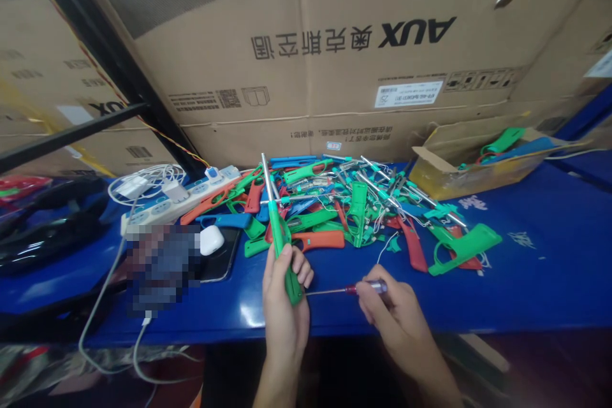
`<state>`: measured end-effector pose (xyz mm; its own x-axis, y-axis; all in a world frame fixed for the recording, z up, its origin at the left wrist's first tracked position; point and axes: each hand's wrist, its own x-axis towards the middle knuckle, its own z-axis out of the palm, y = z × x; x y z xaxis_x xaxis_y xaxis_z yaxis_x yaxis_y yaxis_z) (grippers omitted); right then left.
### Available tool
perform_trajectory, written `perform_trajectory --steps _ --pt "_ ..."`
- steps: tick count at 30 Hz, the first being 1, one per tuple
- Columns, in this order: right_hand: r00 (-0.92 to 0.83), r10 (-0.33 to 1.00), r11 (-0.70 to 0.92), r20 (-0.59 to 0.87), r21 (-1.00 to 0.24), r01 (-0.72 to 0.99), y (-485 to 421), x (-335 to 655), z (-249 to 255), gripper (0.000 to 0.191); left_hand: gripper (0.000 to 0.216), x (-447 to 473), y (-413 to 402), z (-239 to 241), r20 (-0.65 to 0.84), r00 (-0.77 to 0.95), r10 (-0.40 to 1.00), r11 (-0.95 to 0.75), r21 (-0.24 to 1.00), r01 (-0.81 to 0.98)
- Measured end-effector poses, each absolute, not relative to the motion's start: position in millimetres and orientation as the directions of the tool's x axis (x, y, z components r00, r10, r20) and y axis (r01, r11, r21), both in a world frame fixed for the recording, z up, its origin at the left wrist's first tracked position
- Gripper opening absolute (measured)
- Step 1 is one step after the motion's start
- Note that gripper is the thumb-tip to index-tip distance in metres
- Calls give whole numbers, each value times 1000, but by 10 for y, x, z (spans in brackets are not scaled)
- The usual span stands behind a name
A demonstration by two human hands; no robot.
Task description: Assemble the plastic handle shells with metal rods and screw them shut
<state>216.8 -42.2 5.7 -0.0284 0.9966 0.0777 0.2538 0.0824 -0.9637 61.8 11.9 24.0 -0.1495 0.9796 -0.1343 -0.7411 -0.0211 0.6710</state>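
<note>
My left hand [285, 280] is closed round a green gas lighter [280, 229], held nearly upright with its silver metal tube pointing away from me. In my right hand [393, 306] is a screwdriver [359, 288] with a red and clear handle. Its thin shaft points left, and the tip is at the lower end of the green lighter; whether they touch I cannot tell. Just beyond my hands lies a heap of lighter parts [315, 223]: green, orange, red and blue handles mixed with metal tubes and thin white wires.
A cardboard box [492, 169] with more handles stands at the back right of the blue table [502, 293]. To the left are a power strip [167, 204] with white cables, a white earphone case [211, 240] and a dark phone-like slab [224, 258]. Large cartons [306, 89] form the back wall.
</note>
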Motion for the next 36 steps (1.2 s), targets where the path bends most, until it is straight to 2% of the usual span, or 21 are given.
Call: perform_trajectory --steps 3,6,11,15,18,25,31,36 --pt "-34 995 97 91 -955 282 -441 2172 67 36 26 622 119 247 -136 -151 979 -22 671 -741" --pt "-63 990 141 130 -962 234 -462 2181 80 34 28 633 117 254 -136 -154 979 -21 680 -733" --pt "-9 983 182 185 -952 246 -415 2166 36 51 29 641 117 255 -137 -158 978 -23 680 -733" --pt "88 978 168 190 -962 215 -384 2157 -13 29 30 643 116 237 -139 -150 979 -15 681 -732" --pt "93 985 131 147 -978 161 -388 2172 -25 28 30 645 109 233 -140 -143 980 -5 696 -718" --pt "102 983 114 151 -948 297 -381 2132 -13 47 28 652 96 256 -123 -189 974 -48 706 -707" --pt "13 983 170 185 -927 335 -441 2182 -5 20 28 651 96 240 -123 -179 976 -40 708 -705" --pt "44 990 106 131 -923 371 -444 2194 -18 26 29 644 104 235 -134 -192 972 -47 691 -721"
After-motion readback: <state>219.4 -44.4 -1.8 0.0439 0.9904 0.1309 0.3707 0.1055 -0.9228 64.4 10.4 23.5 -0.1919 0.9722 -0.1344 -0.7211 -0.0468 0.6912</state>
